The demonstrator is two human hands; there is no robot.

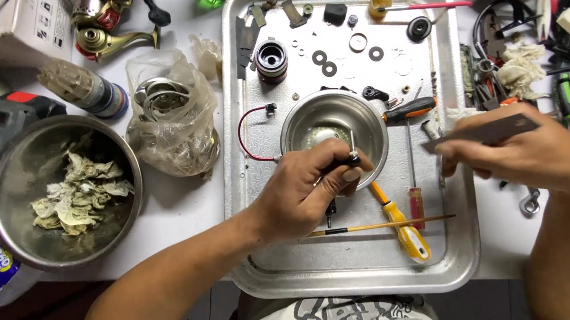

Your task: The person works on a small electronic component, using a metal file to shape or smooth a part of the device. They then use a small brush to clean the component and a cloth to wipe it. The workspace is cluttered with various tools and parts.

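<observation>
1. White surface (pixel 184 214), crowded with tools and parts.
2. Rectangular silver metal tray (pixel 457 162) at centre, carrying washers, screwdrivers and small parts.
3. Large round steel bowl (pixel 1 214) at far left, filled with crumpled soiled paper wads (pixel 78 194).
4. Clear crumpled plastic bag (pixel 178 133) between large bowl and tray, with metal parts inside.
5. Left hand (pixel 303 193) over the tray, closed, gripping a small dark part with a thin metal pin (pixel 353 152) between thumb and fingertips, just above the near rim of the small bowl.
6. Right hand (pixel 527 154) at the tray's right edge, closed on a flat grey metal tool (pixel 486 131), held level and pointing outward to the right.
7. Small round polished steel bowl (pixel 320 124) in the tray's middle, partly covered by the left hand.
8. Yellow-handled screwdriver (pixel 400 225) flat on the tray, below the small bowl.
9. Orange-and-black-handled screwdriver (pixel 409 109) just right of the small bowl.
10. Thin wooden-handled brush (pixel 378 226) lying across the yellow-handled screwdriver.
11. Thin red wire loop (pixel 242 132) left of the small bowl.
</observation>
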